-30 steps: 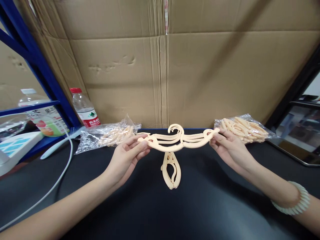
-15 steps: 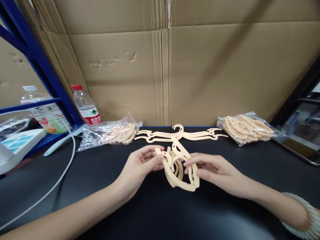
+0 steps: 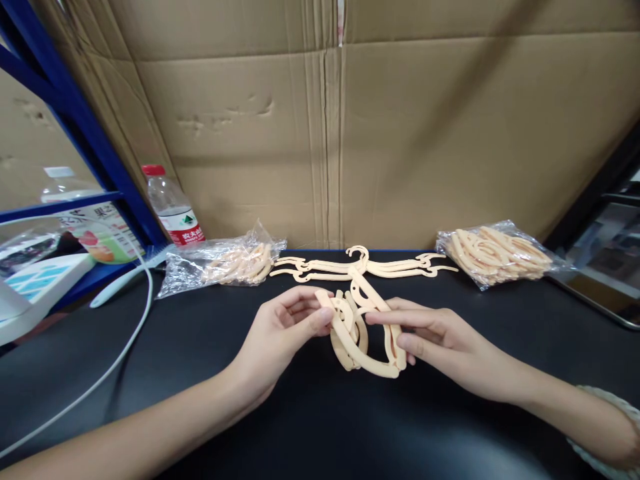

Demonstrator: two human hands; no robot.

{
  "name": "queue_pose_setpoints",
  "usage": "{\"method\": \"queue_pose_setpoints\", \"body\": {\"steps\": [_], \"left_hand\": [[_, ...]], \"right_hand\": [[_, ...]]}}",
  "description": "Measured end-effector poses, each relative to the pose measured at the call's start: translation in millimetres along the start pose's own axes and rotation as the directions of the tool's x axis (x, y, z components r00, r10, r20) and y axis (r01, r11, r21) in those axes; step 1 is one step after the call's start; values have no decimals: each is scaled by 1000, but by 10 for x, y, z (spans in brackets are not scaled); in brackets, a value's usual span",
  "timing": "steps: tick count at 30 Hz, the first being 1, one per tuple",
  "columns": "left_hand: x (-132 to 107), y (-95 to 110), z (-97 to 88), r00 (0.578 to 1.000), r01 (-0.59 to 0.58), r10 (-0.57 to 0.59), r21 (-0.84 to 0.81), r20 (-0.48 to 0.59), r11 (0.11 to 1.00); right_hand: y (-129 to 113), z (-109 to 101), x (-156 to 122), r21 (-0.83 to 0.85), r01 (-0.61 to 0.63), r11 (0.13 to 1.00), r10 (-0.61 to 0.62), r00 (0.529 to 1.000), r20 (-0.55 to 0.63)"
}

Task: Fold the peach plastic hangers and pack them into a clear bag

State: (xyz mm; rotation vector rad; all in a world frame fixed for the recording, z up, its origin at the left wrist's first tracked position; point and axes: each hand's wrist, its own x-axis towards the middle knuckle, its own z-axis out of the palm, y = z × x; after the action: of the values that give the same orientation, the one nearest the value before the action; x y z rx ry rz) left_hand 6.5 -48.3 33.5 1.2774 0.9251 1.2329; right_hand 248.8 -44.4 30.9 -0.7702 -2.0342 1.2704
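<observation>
A beige plastic folding clothes hanger (image 3: pixel 363 359), its arms folded in, is held over the black table in front of me. My left hand (image 3: pixel 290 321) pinches one end of it between thumb and fingers. Wrapped round the opposite arm is my right hand (image 3: pixel 443 339), thumb in front and index finger stretched across. More folded hanger parts (image 3: pixel 341 350) of the same beige show behind the held one; whether they are joined to it I cannot tell. Farther back, unfolded hangers (image 3: pixel 325 275) lie stacked with their hooks toward the cardboard.
Clear plastic bags of folded hangers lie at back left (image 3: pixel 240 263) and back right (image 3: pixel 500 257). A red-capped bottle (image 3: pixel 183 227) stands by the blue shelf frame (image 3: pixel 95 147). A white cable (image 3: pixel 127 347) crosses the left side. A cardboard wall (image 3: pixel 240 147) closes the back.
The held hanger and my right hand have shifted slightly right, and the hanger has turned a little. My left hand keeps its pinch. The view has tipped slightly.
</observation>
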Motion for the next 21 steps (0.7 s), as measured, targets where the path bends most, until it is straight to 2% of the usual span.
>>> {"method": "queue_pose_setpoints", "body": {"steps": [7,15,21], "left_hand": [[-41,44,4,997,-65,62,84,34,994],[-31,43,7,998,-59,55,137,33,989],[-48,46,33,994,-64,52,126,93,990]], "right_hand": [[-68,-2,-8,-67,16,998,-18,999,-28],[-54,27,0,-86,28,996,-31,999,-34],[-76,79,-25,-173,63,983,-56,997,43]]}}
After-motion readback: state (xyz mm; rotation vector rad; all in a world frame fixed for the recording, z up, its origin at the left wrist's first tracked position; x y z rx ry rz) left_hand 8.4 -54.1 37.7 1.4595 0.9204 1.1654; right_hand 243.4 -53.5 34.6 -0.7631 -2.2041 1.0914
